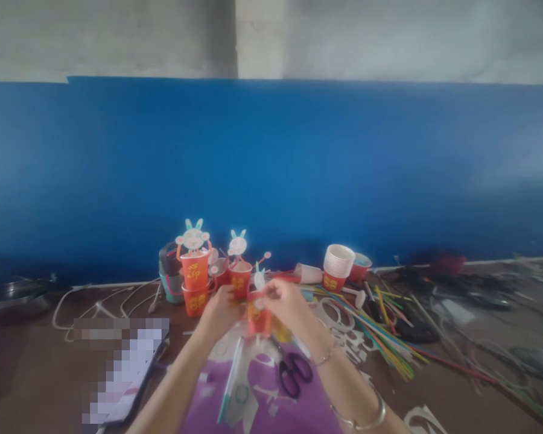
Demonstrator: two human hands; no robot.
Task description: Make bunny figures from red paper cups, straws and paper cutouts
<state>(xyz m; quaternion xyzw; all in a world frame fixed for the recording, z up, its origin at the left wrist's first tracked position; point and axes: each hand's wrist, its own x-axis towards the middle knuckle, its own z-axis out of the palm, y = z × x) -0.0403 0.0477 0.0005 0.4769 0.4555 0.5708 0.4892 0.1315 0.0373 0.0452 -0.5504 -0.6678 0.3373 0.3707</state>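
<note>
An orange-red paper cup [257, 319] with a small white rabbit-eared cutout [259, 278] at its top stands between my hands. My right hand [283, 301] pinches something small at the cup's upper right edge, too blurred to name. At the cup's left is my left hand [224, 310], its fingers smeared by motion. Behind are finished-looking red cups with rabbit-faced figures, one on a stacked pair [195, 271] and one on a single cup [241, 280]. Dark-handled scissors [294, 371] and a pen [230, 380] lie on the purple sheet [199, 416] below.
Nested paper cups [338, 265] stand at the back right. Colourful pipe cleaners [389, 346] and white paper scraps [350, 340] lie right of my arm. A pixelated phone-like object [129, 380] rests at left. Cables [461, 343] spread at far right, and a metal pot [18, 292] sits far left.
</note>
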